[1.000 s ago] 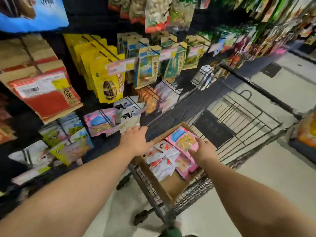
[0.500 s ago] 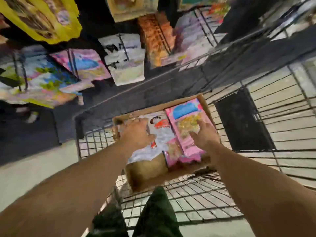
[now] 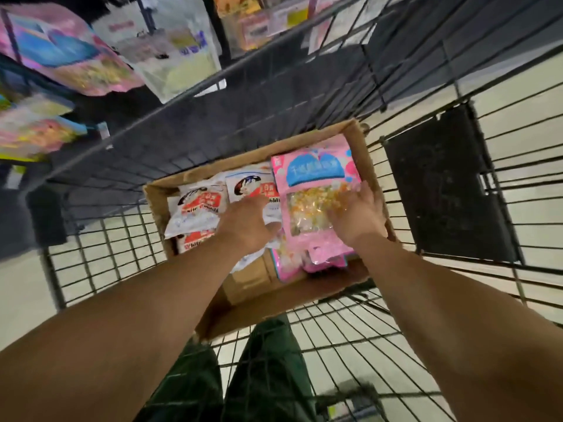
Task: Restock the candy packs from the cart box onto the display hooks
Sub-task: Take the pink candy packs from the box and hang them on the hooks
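Note:
A cardboard box (image 3: 359, 147) sits in a black wire cart (image 3: 100, 245) below me. It holds white candy packs with red print (image 3: 198, 205) on the left and pink packs with a blue label (image 3: 316, 175) on the right. My left hand (image 3: 246, 226) lies on the white packs, fingers reaching into them; its fingertips are hidden. My right hand (image 3: 359, 214) rests with spread fingers on the top pink pack's clear window. Pink packs (image 3: 67, 56) and white packs (image 3: 170, 53) hang on the display at the upper left.
The dark shelf base (image 3: 243, 95) runs behind the cart's far rim. A black panel (image 3: 444, 181) lies in the cart right of the box. Pale floor shows through the wire. My green trousers (image 3: 262, 376) are below the box.
My view has tilted down from the hooks onto the box. My left hand came off the display and dropped onto the white packs; my right hand stayed on the pink pack.

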A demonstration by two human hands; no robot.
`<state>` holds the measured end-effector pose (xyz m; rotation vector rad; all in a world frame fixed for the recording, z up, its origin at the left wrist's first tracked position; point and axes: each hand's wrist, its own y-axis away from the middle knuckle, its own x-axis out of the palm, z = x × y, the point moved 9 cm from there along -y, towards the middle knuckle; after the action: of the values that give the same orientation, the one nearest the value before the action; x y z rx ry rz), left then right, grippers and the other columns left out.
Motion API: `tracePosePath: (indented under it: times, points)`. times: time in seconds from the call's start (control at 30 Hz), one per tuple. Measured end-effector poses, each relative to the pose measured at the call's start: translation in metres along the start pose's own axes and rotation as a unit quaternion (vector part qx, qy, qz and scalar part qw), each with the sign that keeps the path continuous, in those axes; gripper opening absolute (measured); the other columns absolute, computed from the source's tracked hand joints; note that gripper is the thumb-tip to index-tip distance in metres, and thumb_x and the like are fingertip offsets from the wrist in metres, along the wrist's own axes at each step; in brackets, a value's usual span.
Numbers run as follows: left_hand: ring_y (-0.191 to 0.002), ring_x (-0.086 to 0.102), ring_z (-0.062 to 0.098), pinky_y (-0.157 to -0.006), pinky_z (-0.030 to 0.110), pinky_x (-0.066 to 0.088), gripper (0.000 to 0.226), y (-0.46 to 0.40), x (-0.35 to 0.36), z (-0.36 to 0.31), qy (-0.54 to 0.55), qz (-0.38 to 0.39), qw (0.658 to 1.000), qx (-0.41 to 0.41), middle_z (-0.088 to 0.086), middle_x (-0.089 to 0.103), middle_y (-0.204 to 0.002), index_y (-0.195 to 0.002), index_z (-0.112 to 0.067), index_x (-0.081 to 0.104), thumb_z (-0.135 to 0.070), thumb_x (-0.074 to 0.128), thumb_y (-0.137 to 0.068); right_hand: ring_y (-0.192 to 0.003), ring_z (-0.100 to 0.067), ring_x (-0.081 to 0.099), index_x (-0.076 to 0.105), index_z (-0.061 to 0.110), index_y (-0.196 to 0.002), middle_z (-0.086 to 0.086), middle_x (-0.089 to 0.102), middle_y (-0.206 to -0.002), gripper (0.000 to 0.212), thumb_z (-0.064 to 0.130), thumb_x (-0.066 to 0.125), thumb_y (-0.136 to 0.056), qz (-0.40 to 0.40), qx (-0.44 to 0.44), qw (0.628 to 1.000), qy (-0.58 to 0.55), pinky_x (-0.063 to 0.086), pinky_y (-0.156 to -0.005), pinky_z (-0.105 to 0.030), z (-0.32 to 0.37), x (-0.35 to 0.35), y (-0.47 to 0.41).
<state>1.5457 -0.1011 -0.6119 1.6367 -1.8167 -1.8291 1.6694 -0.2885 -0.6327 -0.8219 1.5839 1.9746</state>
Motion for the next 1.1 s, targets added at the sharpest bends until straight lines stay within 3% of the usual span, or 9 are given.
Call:
tracePosePath:
  times: [0.1,0.3,0.43,0.57,0.73,0.83,0.97,1.03,1.1]
  points:
    - [-0.138,0.044,0.028,-0.112,0.036,0.036,0.066,-0.005,0.0,-0.006,0.003,-0.011,1.0,0.002,0.008,0.046,-0.153,-0.151,-0.019,0.04,-0.045,0.062,-0.094,-0.133,-0.031,0.04,0.05,0.018,-0.135,-0.009,0.037,-0.147,0.052,0.046,0.056,-0.09,-0.048,0.016,0.994,-0.101,0.036,-0.107,-0.044,0.0,-0.007,-0.007]
    - [-0.134,0.051,0.028,-0.106,0.035,0.044,0.064,-0.015,0.0,-0.005,0.063,-0.03,0.997,-0.016,0.006,0.051,-0.15,-0.15,-0.019,0.043,-0.045,0.063,-0.094,-0.13,-0.029,0.049,0.029,0.022,-0.148,-0.007,0.049,-0.14,0.084,0.038,0.077,-0.082,-0.044,0.122,0.953,-0.273,0.043,-0.105,-0.043,-0.01,-0.006,-0.023]
    - [-0.131,0.054,0.027,-0.105,0.034,0.044,0.061,-0.018,-0.002,-0.005,0.128,-0.043,0.99,-0.038,0.005,0.055,-0.146,-0.146,-0.015,0.046,-0.041,0.065,-0.094,-0.104,-0.023,0.061,0.052,0.016,-0.122,-0.002,0.059,-0.11,0.055,0.033,0.081,-0.079,0.019,0.144,0.938,-0.315,0.054,-0.091,-0.038,-0.025,0.004,-0.026]
    - [-0.126,0.057,0.024,-0.097,0.03,0.045,0.062,-0.017,-0.002,-0.011,0.205,-0.041,0.975,-0.071,0.003,0.058,-0.141,-0.142,-0.014,0.049,-0.043,0.069,-0.091,-0.104,-0.021,0.065,0.055,0.021,-0.115,0.001,0.066,-0.112,0.047,0.02,0.083,-0.077,0.037,0.112,0.913,-0.39,0.058,-0.087,-0.042,-0.036,0.005,-0.017]
    - [-0.094,0.069,0.022,-0.064,0.026,0.044,0.046,-0.016,0.006,-0.01,0.426,-0.04,0.892,-0.148,0.0,0.068,-0.102,-0.112,-0.011,0.068,-0.049,0.073,-0.085,-0.098,-0.02,0.072,0.059,0.022,-0.121,0.001,0.074,-0.108,0.046,0.007,0.077,-0.082,0.154,0.058,0.851,-0.499,0.061,-0.08,-0.041,-0.024,0.018,0.012]
    - [-0.099,0.067,0.022,-0.079,0.033,0.052,0.053,-0.011,0.017,-0.008,0.49,-0.029,0.853,-0.177,0.001,0.071,-0.111,-0.119,-0.018,0.067,-0.054,0.075,-0.081,-0.104,-0.023,0.071,0.061,0.019,-0.122,-0.003,0.074,-0.112,0.043,0.004,0.075,-0.083,0.222,0.033,0.827,-0.515,0.054,-0.094,-0.053,-0.015,0.025,0.02]
    - [-0.107,0.067,0.025,-0.092,0.046,0.058,0.059,-0.005,0.025,-0.006,0.572,-0.029,0.798,-0.189,0.002,0.071,-0.116,-0.12,-0.02,0.065,-0.049,0.084,-0.073,-0.116,-0.025,0.064,0.066,0.025,-0.118,0.0,0.072,-0.118,0.04,0.015,0.077,-0.081,0.303,-0.009,0.822,-0.482,0.043,-0.106,-0.053,-0.004,0.033,0.023]
    - [-0.105,0.069,0.024,-0.089,0.046,0.059,0.066,-0.003,0.027,0.004,0.566,-0.034,0.799,-0.199,0.002,0.072,-0.114,-0.119,-0.02,0.066,-0.052,0.088,-0.066,-0.106,-0.019,0.068,0.067,0.025,-0.106,0.001,0.074,-0.11,0.024,0.018,0.075,-0.085,0.257,-0.018,0.841,-0.475,0.05,-0.098,-0.047,-0.003,0.028,0.018]
    - [-0.101,0.071,0.024,-0.085,0.046,0.061,0.057,0.001,0.023,0.022,0.569,-0.058,0.793,-0.211,0.002,0.073,-0.113,-0.12,-0.019,0.066,-0.041,0.088,-0.072,-0.097,-0.016,0.065,0.064,0.022,-0.104,0.001,0.07,-0.107,0.018,0.023,0.072,-0.088,0.125,-0.017,0.87,-0.477,0.051,-0.089,-0.038,-0.006,0.014,0.003]
